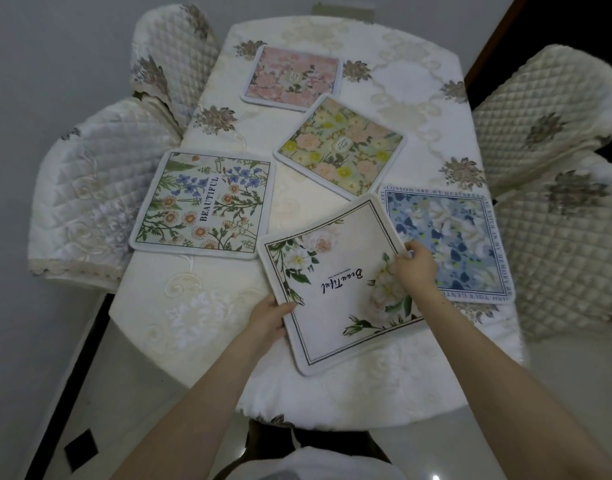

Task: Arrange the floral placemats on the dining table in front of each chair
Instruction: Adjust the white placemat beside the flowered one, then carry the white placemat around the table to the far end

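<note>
Both hands hold a white placemat (pixel 335 282) printed with pale roses and upside-down script, tilted over the near end of the dining table (pixel 180 306). My left hand (pixel 268 320) grips its left edge; my right hand (pixel 415 266) pinches its right edge. Its right corner overlaps a blue-flowered placemat (pixel 449 240) lying at the right. A placemat with blue and orange flowers, lettered BEAUTIFUL (pixel 202 202), lies at the left. A yellow and peach placemat (pixel 340 145) sits skewed mid-table, and a pink one (pixel 294 77) lies at the far end.
Quilted cream-covered chairs stand along both sides: two on the left (pixel 90 202) (pixel 173 53) and two on the right (pixel 543 112) (pixel 567 247). Another chair back (pixel 315 465) is just below me at the near end. An embroidered tablecloth covers the table.
</note>
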{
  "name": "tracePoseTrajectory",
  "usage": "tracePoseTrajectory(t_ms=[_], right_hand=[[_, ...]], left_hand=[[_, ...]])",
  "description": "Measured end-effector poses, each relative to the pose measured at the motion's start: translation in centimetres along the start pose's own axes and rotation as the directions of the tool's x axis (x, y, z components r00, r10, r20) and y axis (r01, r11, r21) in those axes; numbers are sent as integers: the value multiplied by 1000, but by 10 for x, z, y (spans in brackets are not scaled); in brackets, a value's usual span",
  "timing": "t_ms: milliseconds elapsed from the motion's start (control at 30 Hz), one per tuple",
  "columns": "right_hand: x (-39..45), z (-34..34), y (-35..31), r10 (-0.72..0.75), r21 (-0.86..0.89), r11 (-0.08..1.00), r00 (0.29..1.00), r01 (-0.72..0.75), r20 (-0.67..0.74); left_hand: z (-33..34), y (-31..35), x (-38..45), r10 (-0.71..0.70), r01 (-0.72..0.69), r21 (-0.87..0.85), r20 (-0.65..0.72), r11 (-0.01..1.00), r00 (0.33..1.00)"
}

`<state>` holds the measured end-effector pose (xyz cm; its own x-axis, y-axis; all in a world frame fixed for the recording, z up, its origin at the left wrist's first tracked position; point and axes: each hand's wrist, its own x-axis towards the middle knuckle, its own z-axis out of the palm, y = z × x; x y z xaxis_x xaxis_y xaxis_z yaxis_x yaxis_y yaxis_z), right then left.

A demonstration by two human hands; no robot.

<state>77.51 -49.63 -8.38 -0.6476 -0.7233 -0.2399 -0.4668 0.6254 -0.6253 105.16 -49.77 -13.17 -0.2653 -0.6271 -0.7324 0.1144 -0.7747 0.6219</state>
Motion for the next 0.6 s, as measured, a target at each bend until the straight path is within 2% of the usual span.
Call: tracePoseTrajectory(t_ms=[133,233,433,600], right_hand=[[1,-3,13,42,30,999,999,-42,19],[-2,-2,20,12,8,1000,999,-12,40],[-24,1,11,-34,62,998,997,29,73],[-50,-2,-3,-25,141,990,1000,25,1]], left_hand=[[18,5,5,156,-127,175,-167,976,974],[30,17,3,316,-211,394,-223,895,922],[55,40,-8,457,-339,540,-97,770,884],[67,54,-19,506,-420,587,21,692,862]])
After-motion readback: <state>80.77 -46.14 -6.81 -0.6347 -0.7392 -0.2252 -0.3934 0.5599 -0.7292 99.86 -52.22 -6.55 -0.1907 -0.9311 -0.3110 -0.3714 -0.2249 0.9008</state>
